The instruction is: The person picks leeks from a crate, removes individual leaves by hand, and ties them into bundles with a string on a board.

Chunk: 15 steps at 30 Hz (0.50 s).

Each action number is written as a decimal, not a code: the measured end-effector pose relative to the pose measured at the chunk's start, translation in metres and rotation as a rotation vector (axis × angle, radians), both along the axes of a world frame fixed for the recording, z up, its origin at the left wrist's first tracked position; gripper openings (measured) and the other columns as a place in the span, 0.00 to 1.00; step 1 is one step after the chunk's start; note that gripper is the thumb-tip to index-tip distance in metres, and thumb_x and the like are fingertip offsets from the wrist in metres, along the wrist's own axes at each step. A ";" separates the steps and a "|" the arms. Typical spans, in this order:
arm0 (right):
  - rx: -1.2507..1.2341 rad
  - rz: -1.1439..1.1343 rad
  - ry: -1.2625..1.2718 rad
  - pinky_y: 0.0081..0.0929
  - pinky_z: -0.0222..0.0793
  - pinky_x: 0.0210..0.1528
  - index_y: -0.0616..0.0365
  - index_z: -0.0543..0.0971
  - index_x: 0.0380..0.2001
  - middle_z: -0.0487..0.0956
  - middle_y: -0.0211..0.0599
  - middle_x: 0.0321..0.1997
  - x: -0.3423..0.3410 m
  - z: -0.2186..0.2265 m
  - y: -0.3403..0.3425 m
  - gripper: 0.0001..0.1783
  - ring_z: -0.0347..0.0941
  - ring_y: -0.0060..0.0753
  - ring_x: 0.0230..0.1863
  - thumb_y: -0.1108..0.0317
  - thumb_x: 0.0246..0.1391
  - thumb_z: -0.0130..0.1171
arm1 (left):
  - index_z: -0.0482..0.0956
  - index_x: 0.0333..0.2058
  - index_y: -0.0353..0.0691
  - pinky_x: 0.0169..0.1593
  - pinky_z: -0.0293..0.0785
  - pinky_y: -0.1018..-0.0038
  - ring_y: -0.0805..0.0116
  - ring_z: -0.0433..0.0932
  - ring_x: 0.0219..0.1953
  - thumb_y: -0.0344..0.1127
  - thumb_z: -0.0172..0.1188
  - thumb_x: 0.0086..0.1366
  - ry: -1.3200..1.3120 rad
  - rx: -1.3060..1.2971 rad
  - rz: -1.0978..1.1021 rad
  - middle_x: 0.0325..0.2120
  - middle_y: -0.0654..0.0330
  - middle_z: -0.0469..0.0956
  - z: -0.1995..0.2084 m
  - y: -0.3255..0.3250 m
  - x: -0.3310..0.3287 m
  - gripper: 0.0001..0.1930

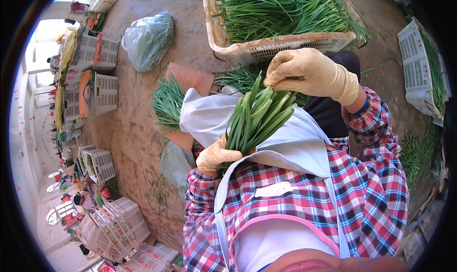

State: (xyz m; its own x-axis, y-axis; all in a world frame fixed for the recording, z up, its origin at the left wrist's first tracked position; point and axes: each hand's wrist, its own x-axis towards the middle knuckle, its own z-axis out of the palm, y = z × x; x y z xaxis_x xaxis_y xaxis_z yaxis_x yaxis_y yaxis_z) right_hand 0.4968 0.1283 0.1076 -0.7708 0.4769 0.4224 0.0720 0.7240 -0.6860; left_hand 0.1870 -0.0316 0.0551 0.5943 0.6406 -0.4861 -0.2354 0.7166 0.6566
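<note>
One bunch (257,117) sits over the apron (304,153); left hand (215,157) clasps its lower end; right hand (309,73) pinches at its upper tips; gentle, steady pressure should avoid bruising.

Filled crate (257,45): blocks the right hand's (312,74) way ahead.
Bare floor (134,117): open between the leafy heap (167,103) and slatted crates (105,93) leftward.

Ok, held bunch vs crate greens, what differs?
Size: the bunch is a handful; the crate greens form a far larger pile.
Support: the bunch is gripped in the left hand; the crate greens lie in the crate.
Shared: both the bunch and crate greens are long, thin and green.
</note>
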 end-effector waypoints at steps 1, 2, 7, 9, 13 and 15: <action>-0.015 0.016 0.066 0.28 0.73 0.41 0.59 0.83 0.35 0.80 0.37 0.39 0.006 0.001 0.002 0.07 0.78 0.37 0.39 0.74 0.49 0.67 | 0.65 0.61 0.36 0.55 0.69 0.71 0.67 0.75 0.48 0.36 0.77 0.47 0.023 0.003 0.005 0.47 0.58 0.76 -0.001 -0.002 -0.002 0.43; -0.016 0.036 0.052 0.28 0.74 0.41 0.59 0.84 0.34 0.80 0.37 0.39 0.013 0.002 0.007 0.07 0.78 0.36 0.39 0.74 0.49 0.67 | 0.63 0.62 0.36 0.56 0.68 0.70 0.67 0.75 0.48 0.37 0.77 0.47 0.046 0.005 0.009 0.48 0.58 0.76 -0.002 -0.004 -0.004 0.45; -0.051 -0.190 0.101 0.24 0.73 0.43 0.63 0.83 0.37 0.79 0.37 0.42 0.096 0.022 0.047 0.07 0.76 0.29 0.41 0.74 0.55 0.62 | 0.64 0.62 0.35 0.56 0.69 0.70 0.65 0.75 0.49 0.38 0.79 0.43 0.046 -0.014 0.017 0.49 0.56 0.76 -0.008 -0.009 -0.017 0.47; -0.017 -0.606 -0.283 0.25 0.73 0.46 0.63 0.82 0.39 0.79 0.35 0.44 0.122 0.022 0.061 0.09 0.77 0.30 0.44 0.73 0.55 0.62 | 0.65 0.61 0.34 0.55 0.69 0.69 0.65 0.75 0.48 0.38 0.79 0.43 0.068 0.023 -0.001 0.48 0.56 0.76 -0.010 -0.008 -0.018 0.47; 0.070 -0.640 -0.569 0.30 0.73 0.48 0.59 0.83 0.44 0.79 0.35 0.43 0.102 0.001 0.049 0.16 0.77 0.33 0.47 0.66 0.52 0.66 | 0.66 0.60 0.34 0.55 0.68 0.70 0.67 0.74 0.48 0.39 0.79 0.43 0.086 0.044 -0.042 0.46 0.57 0.77 -0.013 0.001 -0.012 0.45; -0.147 -0.196 -0.096 0.23 0.72 0.42 0.55 0.82 0.49 0.79 0.36 0.41 0.059 -0.008 0.033 0.19 0.76 0.29 0.42 0.64 0.54 0.66 | 0.65 0.61 0.34 0.59 0.65 0.71 0.67 0.73 0.51 0.40 0.77 0.48 0.065 0.111 -0.116 0.49 0.57 0.76 -0.013 0.004 -0.006 0.44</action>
